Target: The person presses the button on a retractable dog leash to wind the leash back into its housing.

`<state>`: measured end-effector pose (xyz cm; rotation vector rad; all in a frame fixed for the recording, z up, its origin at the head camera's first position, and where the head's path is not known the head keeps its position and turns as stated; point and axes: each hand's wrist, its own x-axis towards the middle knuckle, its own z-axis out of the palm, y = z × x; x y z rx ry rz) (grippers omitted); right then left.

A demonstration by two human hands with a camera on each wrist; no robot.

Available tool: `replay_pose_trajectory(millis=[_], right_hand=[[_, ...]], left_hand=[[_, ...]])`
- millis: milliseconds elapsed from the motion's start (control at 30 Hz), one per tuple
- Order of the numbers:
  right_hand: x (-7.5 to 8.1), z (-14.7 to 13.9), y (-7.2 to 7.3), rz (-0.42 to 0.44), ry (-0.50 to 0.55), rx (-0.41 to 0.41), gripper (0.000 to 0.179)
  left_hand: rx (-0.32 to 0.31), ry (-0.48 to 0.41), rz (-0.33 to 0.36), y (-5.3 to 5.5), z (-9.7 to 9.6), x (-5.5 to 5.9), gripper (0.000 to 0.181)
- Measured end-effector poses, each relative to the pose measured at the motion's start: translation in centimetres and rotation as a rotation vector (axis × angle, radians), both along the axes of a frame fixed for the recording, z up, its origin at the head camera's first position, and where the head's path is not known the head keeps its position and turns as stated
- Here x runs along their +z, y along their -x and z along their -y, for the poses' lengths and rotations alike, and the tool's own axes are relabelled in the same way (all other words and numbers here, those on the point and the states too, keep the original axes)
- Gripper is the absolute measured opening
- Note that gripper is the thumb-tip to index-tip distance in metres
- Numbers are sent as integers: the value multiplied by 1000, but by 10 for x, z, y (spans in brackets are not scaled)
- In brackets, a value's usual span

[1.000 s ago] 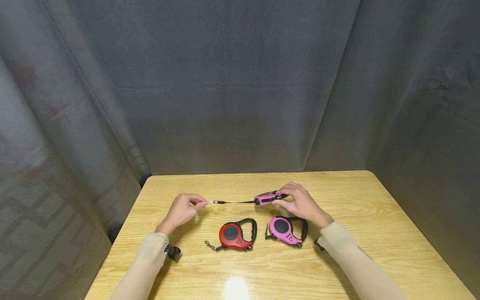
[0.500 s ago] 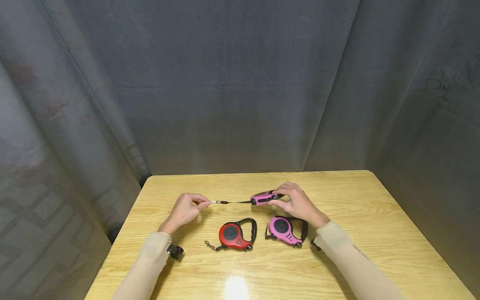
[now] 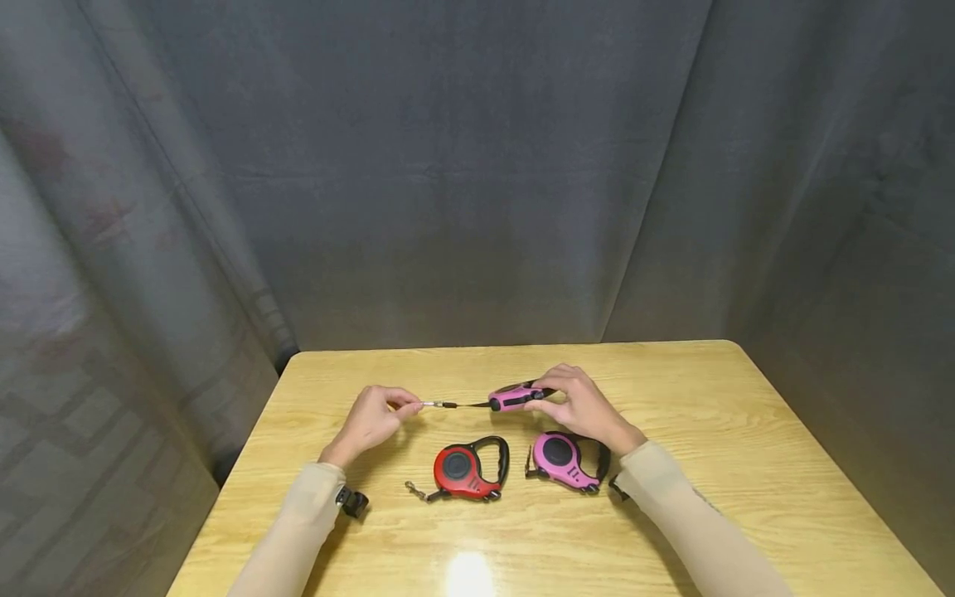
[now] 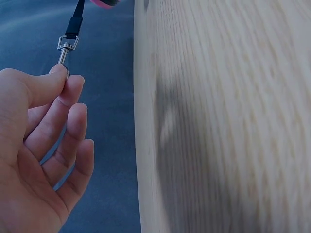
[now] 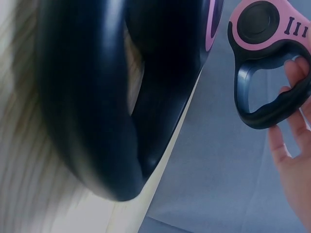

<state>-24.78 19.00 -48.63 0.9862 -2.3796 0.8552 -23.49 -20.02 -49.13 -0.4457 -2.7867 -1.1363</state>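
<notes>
My right hand grips a pink and black retractable dog leash by its black handle, above the table. In the right wrist view its fingers curl around the handle. A short length of black strap runs out of the case to the left. At the strap's end, my left hand pinches the metal snap clip between thumb and forefinger. Nearer me lie a red retractable leash with its clip to the left, and a second pink retractable leash just below my right hand.
The wooden table has its far edge against a grey curtain. Black cameras sit on both wrists, the left camera close above the tabletop. In the right wrist view, the lying pink leash's black handle fills the foreground.
My right hand has moved left with the pink leash, and my left hand slightly right with the clip. The strap showing between them has become shorter. Both lying leashes stay put.
</notes>
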Motion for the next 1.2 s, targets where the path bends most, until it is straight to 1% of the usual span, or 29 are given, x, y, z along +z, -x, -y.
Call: replay_pose_trajectory(millis=[133,333,600,1033,1200], right_hand=[[-2,3,-2,16,-20,-15,31],[3,6,0,23,-26,-26,33],[5,10,-3,60,-47,-34,36],[6,18,0,41,-32,2,35],[7,21,-1,53,-41,-8,35]], left_hand=[[0,5,25,-1,-1,-2,8],[-1,-36,48,1,-5,0,9],[-1,-43,72,-1,-9,-2,10],[-25,-57,54,2,-14,-1,9],[-30,-62,60,2,-16,-1,9]])
